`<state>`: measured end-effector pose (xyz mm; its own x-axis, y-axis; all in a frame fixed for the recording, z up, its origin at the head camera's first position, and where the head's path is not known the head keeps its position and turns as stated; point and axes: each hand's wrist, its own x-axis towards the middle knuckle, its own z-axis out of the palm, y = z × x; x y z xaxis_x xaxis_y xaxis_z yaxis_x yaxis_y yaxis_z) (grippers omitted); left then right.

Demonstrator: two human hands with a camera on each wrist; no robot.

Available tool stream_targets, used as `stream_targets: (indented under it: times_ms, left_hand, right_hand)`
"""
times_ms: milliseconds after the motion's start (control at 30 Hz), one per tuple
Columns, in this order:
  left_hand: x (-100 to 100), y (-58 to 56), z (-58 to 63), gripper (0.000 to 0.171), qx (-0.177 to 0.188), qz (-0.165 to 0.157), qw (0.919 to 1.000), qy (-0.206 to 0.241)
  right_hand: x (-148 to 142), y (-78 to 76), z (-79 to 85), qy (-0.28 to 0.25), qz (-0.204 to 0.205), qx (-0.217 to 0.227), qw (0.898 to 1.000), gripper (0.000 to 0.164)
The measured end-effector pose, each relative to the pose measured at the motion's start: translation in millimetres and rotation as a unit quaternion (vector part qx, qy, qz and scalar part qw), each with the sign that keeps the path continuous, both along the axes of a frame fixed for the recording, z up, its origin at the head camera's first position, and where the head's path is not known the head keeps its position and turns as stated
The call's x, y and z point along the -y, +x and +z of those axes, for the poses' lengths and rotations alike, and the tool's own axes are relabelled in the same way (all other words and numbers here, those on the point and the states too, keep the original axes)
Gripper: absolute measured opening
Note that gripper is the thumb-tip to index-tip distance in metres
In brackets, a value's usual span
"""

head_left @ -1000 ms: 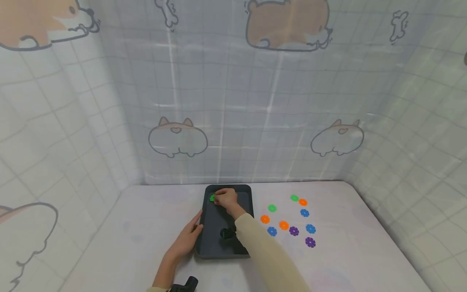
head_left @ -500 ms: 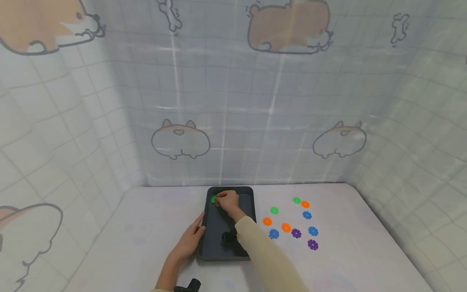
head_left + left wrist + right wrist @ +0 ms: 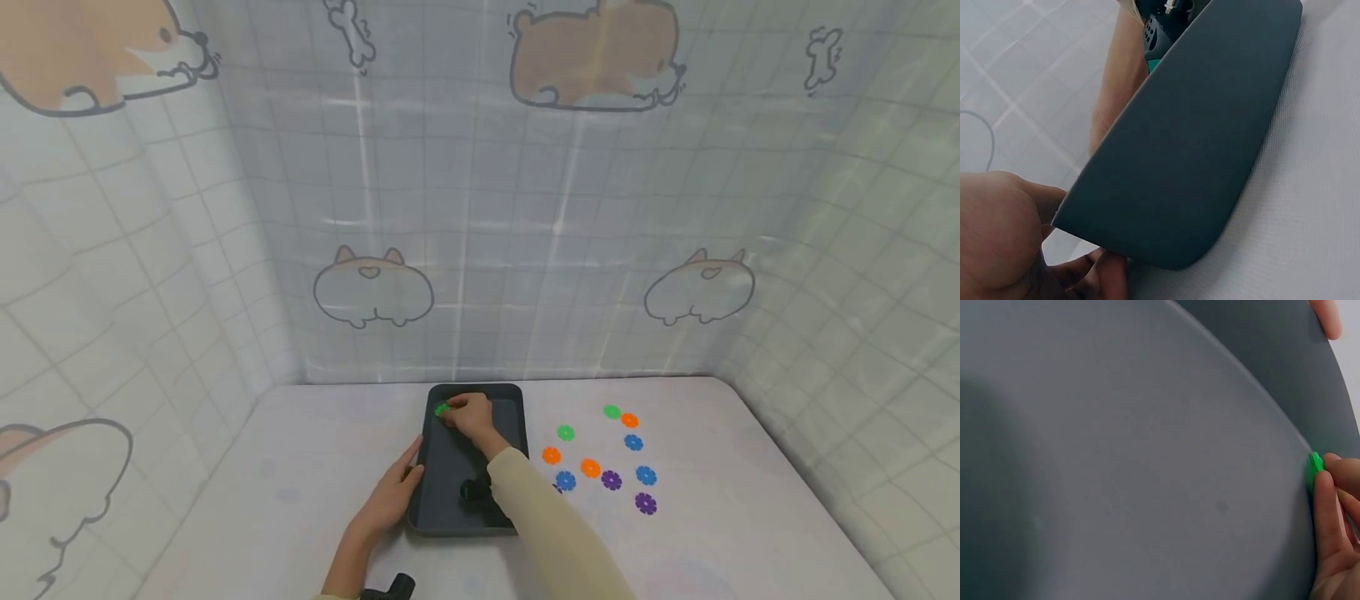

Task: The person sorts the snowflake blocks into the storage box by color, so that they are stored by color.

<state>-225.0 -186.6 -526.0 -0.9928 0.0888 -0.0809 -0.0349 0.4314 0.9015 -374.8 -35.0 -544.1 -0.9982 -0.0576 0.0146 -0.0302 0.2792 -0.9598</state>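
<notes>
A dark grey rectangular tray (image 3: 452, 492) lies on the white table. My right hand (image 3: 470, 414) reaches into its far left corner and pinches a green notched, flower-shaped disc (image 3: 441, 410) between thumb and fingers. Seen from the right wrist, the green disc (image 3: 1316, 463) stands on edge against the tray's inner wall, half covered by fingertips. My left hand (image 3: 386, 497) grips the tray's left side. In the left wrist view the left hand (image 3: 1010, 237) has one digit over the rim and curled fingers low against the outer wall.
Right of the tray lie scattered flower-shaped discs: green ones (image 3: 566, 432), orange ones (image 3: 590, 468), blue ones (image 3: 646, 475) and purple ones (image 3: 646, 503). A tiled curtain (image 3: 480, 250) with cartoon dogs surrounds the table's back and sides. Black wrist devices sit on both forearms.
The head view shifts slightly. My right hand stays in the tray's far left corner with the green disc, its fingers moving only a little. My left hand keeps its place on the tray.
</notes>
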Motion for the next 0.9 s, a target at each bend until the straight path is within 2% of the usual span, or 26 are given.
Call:
stream_targets:
  times_ms: [200,467,700,900]
  left_hand:
    - [0.4,-0.3,0.1,0.052,0.000,-0.002,1.0000,0.004]
    - [0.4,-0.5,0.2,0.052,-0.001,-0.004,1.0000,0.005]
    - [0.5,-0.4,1.6,0.052,-0.002,-0.005,1.0000,0.003]
    - [1.1,-0.5,1.5,0.052,0.002,-0.010,0.9999,0.008]
  right_hand:
    - [-0.3,-0.8,-0.7,0.013,0.011,-0.011,1.000,0.028]
    - [2.8,-2.8,-3.1,0.022,0.001,-0.028,0.999,0.028]
    - [4.6,2.1,2.0,0.040,-0.002,-0.039,0.998,0.028]
    - [8.7,3.3,3.1,0.064,-0.023,-0.044,0.997,0.024]
